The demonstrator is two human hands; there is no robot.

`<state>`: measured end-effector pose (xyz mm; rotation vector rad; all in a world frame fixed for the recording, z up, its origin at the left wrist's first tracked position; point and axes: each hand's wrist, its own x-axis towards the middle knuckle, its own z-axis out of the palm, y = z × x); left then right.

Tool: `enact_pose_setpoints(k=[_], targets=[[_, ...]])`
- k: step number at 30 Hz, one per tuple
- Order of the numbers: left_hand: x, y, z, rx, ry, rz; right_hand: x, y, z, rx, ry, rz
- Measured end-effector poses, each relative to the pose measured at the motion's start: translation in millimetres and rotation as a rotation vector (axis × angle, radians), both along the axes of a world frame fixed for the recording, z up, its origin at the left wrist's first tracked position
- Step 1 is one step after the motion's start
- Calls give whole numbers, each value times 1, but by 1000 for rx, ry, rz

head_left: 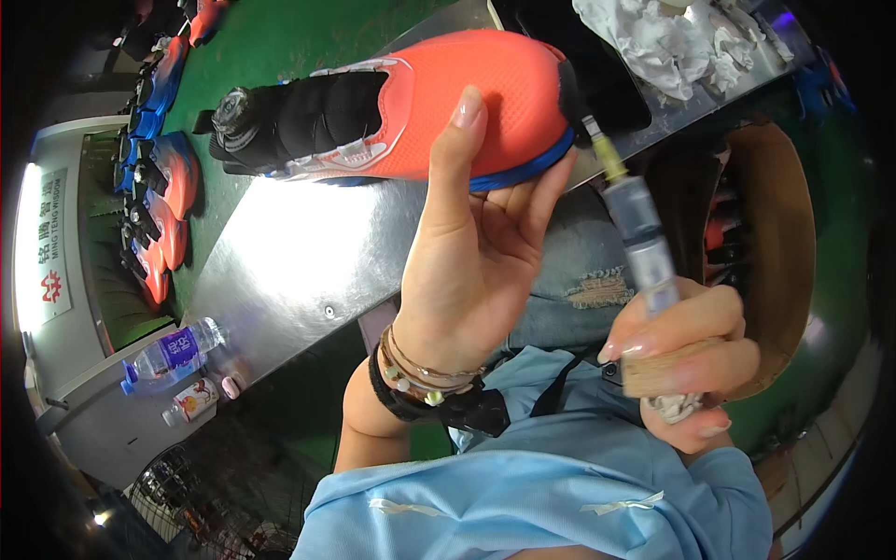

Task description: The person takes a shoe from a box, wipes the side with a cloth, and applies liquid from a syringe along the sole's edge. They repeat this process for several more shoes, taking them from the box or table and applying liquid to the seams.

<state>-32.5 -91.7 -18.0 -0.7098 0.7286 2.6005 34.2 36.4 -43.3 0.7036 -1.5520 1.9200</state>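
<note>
Overhead, your left hand point(476, 252) fingers cradle the orange shoe point(439, 112) above the metal surface's point(308, 261) near edge; right hand point(686, 359) fingers grip a syringe-like applicator point(639, 233) at its toe, risking smears.

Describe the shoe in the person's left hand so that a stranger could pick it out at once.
Start at the shiny metal table beside the green belt. Above its far edge the left hand holds up an orange shoe with a black tongue and blue sole. Unlike the similar shoes lined up on the left, it is off the belt, its toe meeting a brush-like tool.
</note>
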Motion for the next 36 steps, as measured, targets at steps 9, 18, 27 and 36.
enact_pose_setpoints(k=[9, 18, 27, 36], targets=[[-88, -171, -49, -94, 208, 281, -17, 44, 4, 218, -162, -288], [-176, -261, -72, -608, 501, 480, -67, 64, -22, 195, -246, -347], [-274, -64, -81, -424, 364, -722, -78, 66, -32, -93, -496, -253], [-318, 62, -71, -235, 242, -656, -70, 83, -28, -250, -523, -97]])
